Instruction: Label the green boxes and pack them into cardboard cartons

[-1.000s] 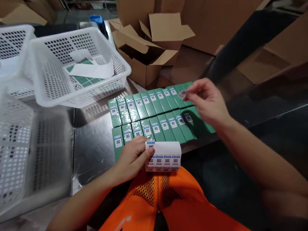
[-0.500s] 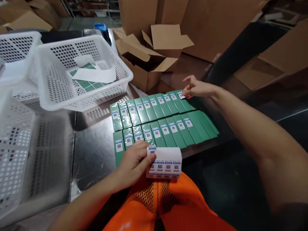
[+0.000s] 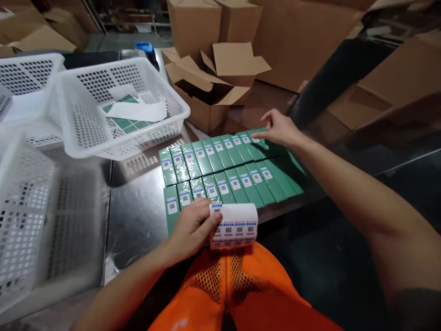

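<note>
Two rows of flat green boxes (image 3: 227, 171) lie side by side on a steel table (image 3: 138, 211), most with a small blue-and-white label near one end. My left hand (image 3: 191, 227) grips a sheet of blue-and-white labels (image 3: 234, 225) at the table's near edge, above my orange vest. My right hand (image 3: 280, 128) reaches to the far right end of the back row, fingertips pressing down on a green box there. The label under those fingers is mostly hidden.
A white perforated basket (image 3: 113, 108) at the back left holds green boxes and white paper. More white baskets (image 3: 27, 207) stand at the left. Open cardboard boxes (image 3: 213, 85) sit behind the rows. A dark shape (image 3: 330, 73) lies at the right.
My right hand carried a small label from above the rows out to the far right box of the back row and pressed down there. My left hand stayed put with the sheet.
</note>
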A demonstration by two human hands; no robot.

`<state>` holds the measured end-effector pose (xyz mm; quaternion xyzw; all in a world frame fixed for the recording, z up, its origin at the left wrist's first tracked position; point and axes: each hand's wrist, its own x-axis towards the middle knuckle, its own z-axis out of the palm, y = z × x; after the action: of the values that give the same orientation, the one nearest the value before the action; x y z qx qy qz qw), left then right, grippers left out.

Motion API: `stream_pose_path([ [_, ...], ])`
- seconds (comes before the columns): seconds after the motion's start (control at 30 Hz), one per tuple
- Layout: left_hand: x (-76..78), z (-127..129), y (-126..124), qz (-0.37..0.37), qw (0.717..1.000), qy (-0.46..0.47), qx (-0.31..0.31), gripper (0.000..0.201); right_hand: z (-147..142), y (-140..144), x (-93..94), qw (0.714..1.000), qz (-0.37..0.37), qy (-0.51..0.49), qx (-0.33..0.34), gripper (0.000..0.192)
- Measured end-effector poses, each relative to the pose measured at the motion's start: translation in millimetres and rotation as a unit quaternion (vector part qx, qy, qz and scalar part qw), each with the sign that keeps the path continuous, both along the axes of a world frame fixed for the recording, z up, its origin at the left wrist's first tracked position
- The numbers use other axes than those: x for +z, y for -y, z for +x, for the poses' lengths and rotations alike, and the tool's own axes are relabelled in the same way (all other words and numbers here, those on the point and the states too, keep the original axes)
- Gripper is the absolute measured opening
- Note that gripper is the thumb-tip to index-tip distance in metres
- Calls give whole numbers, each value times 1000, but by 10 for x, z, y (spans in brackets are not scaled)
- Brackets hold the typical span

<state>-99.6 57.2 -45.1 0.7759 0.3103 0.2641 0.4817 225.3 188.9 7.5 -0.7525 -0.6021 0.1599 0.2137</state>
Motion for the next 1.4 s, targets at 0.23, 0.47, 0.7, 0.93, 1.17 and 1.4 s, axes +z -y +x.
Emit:
stream_pose_path([
  [0.23, 12, 9, -7, 3, 1000, 6, 21, 45, -867, 1184, -42, 893, -99, -302, 318, 33],
  [0.47, -3, 9, -12, -13, 1000, 23, 17, 45, -1028, 1286, -53, 860, -129, -389, 306, 17],
  [0.7, 3, 1, -13, -17, 998, 42, 30, 57, -1128, 1319, -140, 836, -108, -460, 279, 11],
  [0.93, 26, -29, 3, -24, 998, 53, 18, 36, -1153, 1301, -203, 806, -111, -559, 161, 29],
  [1.17, 27, -13, -6, -15, 998, 67, 11, 33, -365, 623, -10, 916, 143, -374, 4, 29],
  [1.4, 12, -8, 1, -23, 999, 40, 3, 34, 428, -55, 63, 955, -13, -296, -19, 31],
])
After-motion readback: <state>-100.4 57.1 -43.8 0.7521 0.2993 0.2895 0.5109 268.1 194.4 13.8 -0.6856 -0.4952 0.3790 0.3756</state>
